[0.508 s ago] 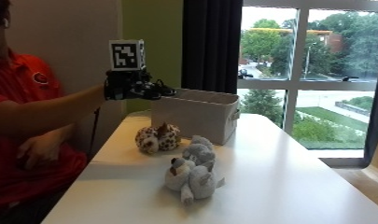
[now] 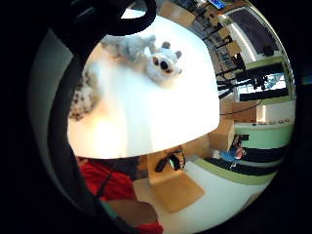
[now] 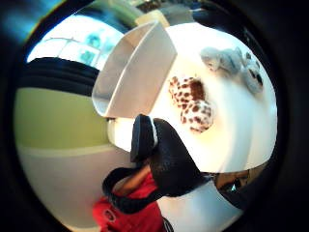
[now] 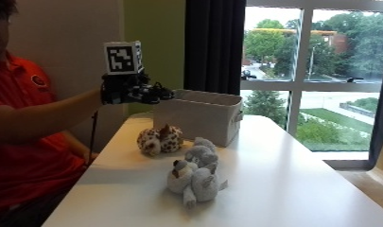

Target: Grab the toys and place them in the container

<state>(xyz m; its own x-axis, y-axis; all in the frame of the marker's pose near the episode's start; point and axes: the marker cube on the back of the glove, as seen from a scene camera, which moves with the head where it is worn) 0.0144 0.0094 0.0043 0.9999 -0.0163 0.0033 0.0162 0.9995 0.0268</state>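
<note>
Raised above the desk (image 4: 291,189), the gloved right hand (image 4: 129,90) hangs in the air at the near rim of the container (image 4: 200,116), holding nothing; its fingers reach toward the container only loosely curled, relaxed. In the thumb side palm view one black gloved finger (image 3: 166,154) crosses in front of the desk edge, with the container's open mouth (image 3: 137,67) just beyond it.

Below the hand and a little toward the window lies the spotted toy (image 4: 160,138), brown patches on cream, resting on the desk just beside the container's front wall. Whether it touches that wall cannot be told. Farther from the hand, toward the near edge of the desk, lies the grey and white toy (image 4: 194,177), a plush animal with a dark nose, stretched out on its side. Its upper end comes close to the spotted toy. Both toys sit on the desk surface, outside the container.

A person's arm in a red sleeve (image 4: 27,94) carries the hand out from the wall side of the desk.
</note>
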